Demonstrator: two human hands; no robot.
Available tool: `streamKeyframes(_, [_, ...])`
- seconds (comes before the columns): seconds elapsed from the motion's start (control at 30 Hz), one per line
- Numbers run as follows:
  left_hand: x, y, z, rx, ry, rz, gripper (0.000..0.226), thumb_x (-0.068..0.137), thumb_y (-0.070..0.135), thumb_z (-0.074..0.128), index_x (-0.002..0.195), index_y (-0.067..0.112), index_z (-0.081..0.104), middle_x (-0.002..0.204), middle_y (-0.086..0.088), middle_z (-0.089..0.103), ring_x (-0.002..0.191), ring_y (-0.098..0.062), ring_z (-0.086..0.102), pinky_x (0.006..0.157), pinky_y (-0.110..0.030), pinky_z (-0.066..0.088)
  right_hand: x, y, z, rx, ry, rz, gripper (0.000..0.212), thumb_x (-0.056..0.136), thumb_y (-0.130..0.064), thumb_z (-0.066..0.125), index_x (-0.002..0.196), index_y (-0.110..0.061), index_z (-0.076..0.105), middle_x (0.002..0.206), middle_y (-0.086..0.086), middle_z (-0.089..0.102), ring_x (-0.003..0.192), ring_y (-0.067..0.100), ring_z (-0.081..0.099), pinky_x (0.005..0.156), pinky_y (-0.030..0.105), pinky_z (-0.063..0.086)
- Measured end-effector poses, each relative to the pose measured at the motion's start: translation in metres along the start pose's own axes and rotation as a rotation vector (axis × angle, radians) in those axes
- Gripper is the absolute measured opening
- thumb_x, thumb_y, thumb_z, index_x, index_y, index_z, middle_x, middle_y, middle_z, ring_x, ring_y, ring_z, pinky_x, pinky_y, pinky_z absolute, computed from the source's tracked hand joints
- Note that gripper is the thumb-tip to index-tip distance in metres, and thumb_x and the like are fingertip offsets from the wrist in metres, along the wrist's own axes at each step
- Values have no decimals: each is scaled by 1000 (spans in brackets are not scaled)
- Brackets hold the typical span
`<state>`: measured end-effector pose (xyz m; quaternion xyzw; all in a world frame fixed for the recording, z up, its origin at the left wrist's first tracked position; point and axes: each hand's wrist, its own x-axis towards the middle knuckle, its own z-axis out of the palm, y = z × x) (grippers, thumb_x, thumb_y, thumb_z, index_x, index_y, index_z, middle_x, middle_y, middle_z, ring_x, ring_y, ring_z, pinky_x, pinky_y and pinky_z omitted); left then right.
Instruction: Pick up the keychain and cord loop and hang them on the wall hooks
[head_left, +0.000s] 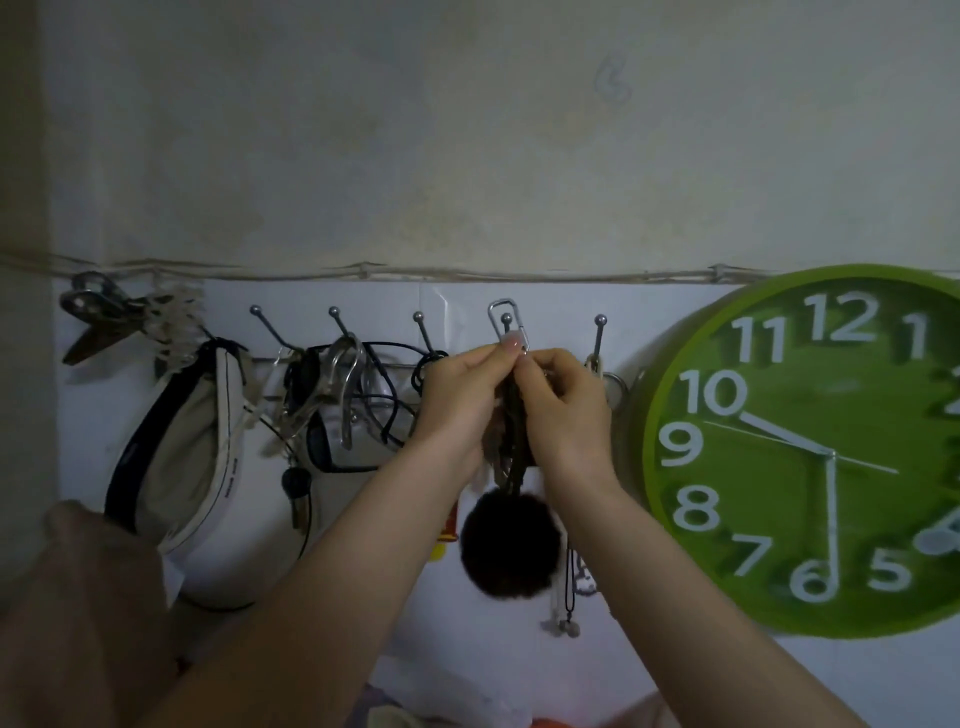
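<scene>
the wall (467, 156) above is stained, rough plaster with a cable running along its base; white tile (675, 675) covers it below. a big green clock (810, 452) hangs at my right. a cream bag (192, 441) hangs at the left end of the hook rack (415, 332), beside cords and keys. my left hand (457, 400) and right hand (566, 410) are both pinched shut on the keychain (511, 415), its silver clasp (509, 325) looped around a hook, its dark pompom (511, 545) dangling below my wrists.
</scene>
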<state>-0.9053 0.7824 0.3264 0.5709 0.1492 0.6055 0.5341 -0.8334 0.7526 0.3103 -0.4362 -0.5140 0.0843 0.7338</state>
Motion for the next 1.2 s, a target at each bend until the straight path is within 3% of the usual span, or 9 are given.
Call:
streamKeyframes(0.17, [31, 1, 2, 77, 62, -80, 20, 85, 24, 62, 92, 7, 71, 73, -3, 71, 56, -9, 68, 45, -17, 51, 26, 4, 12, -80, 73, 43, 21, 89, -29, 54, 82, -13, 67, 72, 3, 68, 76, 25, 67, 76, 41, 55])
streamKeyframes(0.37, [33, -30, -19, 132, 83, -220, 12, 85, 21, 61, 82, 14, 70, 74, -5, 69, 62, -15, 65, 55, -23, 51, 21, 37, 14, -143, -37, 175, 20, 88, -27, 55, 78, -14, 66, 76, 6, 69, 80, 28, 69, 76, 43, 57])
streamKeyframes(0.5, [25, -50, -34, 156, 6, -196, 22, 90, 13, 53, 108, 7, 65, 83, -4, 69, 65, -9, 66, 51, -15, 52, 18, 59, 8, -229, -26, 131, 23, 88, -31, 58, 87, -12, 69, 82, 10, 72, 85, 28, 67, 81, 42, 54])
streamKeyframes(0.67, [14, -61, -42, 126, -24, -187, 24, 89, 13, 54, 111, 11, 63, 92, -7, 69, 73, -8, 67, 56, -14, 54, 14, 72, 0, -258, -128, 99, 28, 89, -31, 58, 93, -6, 68, 87, 16, 72, 88, 33, 66, 82, 46, 53])
streamKeyframes(0.77, [6, -61, -40, 85, -43, -165, 27, 90, 7, 51, 114, 16, 61, 78, 0, 70, 56, 1, 66, 50, -13, 52, 7, 75, -4, -309, -150, 44, 25, 90, -30, 56, 95, -7, 65, 81, 8, 68, 83, 26, 64, 74, 35, 48])
streamKeyframes(0.87, [-4, -63, -40, 102, -40, -153, 27, 90, 5, 51, 110, 21, 60, 55, 12, 69, 50, 4, 63, 49, -12, 51, -1, 74, -7, -361, -190, 50, 27, 93, -28, 53, 105, -6, 63, 90, 12, 69, 86, 25, 63, 71, 29, 45])
streamKeyframes(1.03, [-23, -66, -52, 409, 10, -103, 26, 86, 16, 59, 112, 13, 61, 84, 1, 66, 76, -10, 64, 68, -20, 50, -20, 66, -26, -587, -259, 83, 34, 96, -30, 46, 96, -2, 65, 86, 17, 68, 91, 35, 63, 61, 31, 30])
streamKeyframes(1.1, [-34, -61, -54, 632, 42, 26, 31, 83, 21, 63, 114, 15, 59, 89, -2, 66, 84, -15, 64, 73, -24, 49, -29, 57, -35, -667, -317, 82, 35, 95, -32, 48, 111, -3, 61, 103, 19, 70, 99, 33, 62, 73, 32, 41])
streamKeyframes(1.2, [-49, -51, -59, 1011, 5, 273, 43, 81, 27, 65, 121, 26, 50, 105, 0, 60, 94, -17, 59, 79, -31, 49, -40, 45, -54, -807, -363, 20, 55, 91, -34, 55, 138, -9, 39, 129, 17, 57, 116, 32, 54, 90, 38, 46])
